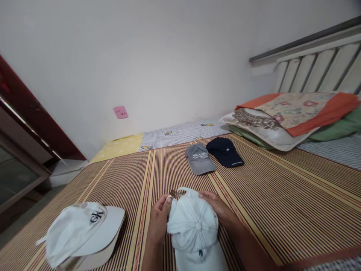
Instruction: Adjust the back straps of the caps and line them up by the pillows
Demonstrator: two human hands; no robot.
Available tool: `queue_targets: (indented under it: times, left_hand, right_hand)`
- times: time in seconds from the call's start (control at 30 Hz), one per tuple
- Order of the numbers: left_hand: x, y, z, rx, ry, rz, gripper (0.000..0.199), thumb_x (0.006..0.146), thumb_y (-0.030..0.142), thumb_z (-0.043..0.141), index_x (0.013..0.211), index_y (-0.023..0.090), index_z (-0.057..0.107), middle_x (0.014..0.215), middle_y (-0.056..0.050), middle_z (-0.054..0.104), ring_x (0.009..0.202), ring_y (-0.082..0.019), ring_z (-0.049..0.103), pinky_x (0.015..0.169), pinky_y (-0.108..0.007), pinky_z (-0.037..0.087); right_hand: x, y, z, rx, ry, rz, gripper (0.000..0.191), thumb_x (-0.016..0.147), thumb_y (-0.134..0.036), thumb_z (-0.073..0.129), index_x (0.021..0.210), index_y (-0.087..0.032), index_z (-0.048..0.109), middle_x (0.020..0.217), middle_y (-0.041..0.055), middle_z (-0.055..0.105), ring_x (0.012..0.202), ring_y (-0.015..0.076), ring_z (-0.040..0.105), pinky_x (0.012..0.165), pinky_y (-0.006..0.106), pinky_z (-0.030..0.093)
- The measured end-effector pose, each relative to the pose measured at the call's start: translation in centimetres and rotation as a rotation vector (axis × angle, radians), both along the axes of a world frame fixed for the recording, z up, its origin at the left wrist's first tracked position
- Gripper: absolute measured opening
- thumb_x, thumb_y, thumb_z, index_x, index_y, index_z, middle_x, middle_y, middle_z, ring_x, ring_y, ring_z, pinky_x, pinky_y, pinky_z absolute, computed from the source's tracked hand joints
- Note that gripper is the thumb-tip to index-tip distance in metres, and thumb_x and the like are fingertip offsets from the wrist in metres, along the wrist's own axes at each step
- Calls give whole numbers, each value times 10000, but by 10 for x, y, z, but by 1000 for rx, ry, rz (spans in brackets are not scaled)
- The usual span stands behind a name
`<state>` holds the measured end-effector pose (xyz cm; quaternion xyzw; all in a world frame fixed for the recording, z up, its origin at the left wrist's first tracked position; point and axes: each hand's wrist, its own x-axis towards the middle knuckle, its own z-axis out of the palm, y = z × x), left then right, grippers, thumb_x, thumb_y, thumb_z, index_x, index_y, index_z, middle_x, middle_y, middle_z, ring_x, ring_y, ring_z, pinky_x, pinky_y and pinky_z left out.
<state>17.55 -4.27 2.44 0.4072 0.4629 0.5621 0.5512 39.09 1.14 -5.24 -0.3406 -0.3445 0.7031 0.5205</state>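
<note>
A white baseball cap [194,229] lies crown-up on the striped bamboo mat [282,195] right in front of me. My left hand [158,218] pinches the back strap and metal buckle at its left rear. My right hand [216,205] grips the rear edge of the same cap on the right side. Another white cap with black letters [81,233] rests on the mat to the left, apart from my hands.
A grey cap [199,159] and a navy cap [225,151] lie side by side farther back on the mat. Stacked pillows [287,116] sit at the right by the slatted headboard [316,64]. A pink note [120,112] sticks on the white wall. A dark cabinet [19,124] stands left.
</note>
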Motion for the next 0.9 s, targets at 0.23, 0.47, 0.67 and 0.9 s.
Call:
queue_targets:
  times: [0.23,0.47,0.67,0.9]
  left_hand:
    - [-4,9,-18,-113,-254,47,392,651,432,930,832,141,740,749,-24,752,649,-132,661,627,-215,512]
    - [-6,8,-21,-217,-418,30,360,620,320,956,843,118,760,803,-59,782,733,-166,725,736,-268,590]
    - [-4,8,-24,-234,-501,41,247,713,241,897,878,141,744,870,-50,793,787,-176,742,815,-309,609]
    - [0,10,-25,-217,-448,3,341,645,294,942,863,131,738,863,-66,792,771,-186,736,776,-299,600]
  right_hand:
    - [9,-2,4,-38,160,-71,352,672,-369,895,971,-226,777,1021,62,807,990,282,729,969,422,507]
    - [13,-17,25,25,252,30,236,853,-460,730,925,-236,751,905,44,780,904,274,725,896,424,525]
    - [15,-18,33,103,72,124,227,834,-422,777,922,-212,778,985,60,783,955,249,706,893,359,504]
    - [9,-15,25,68,207,153,444,780,-344,835,1196,-225,734,1278,96,736,1127,252,694,1010,377,478]
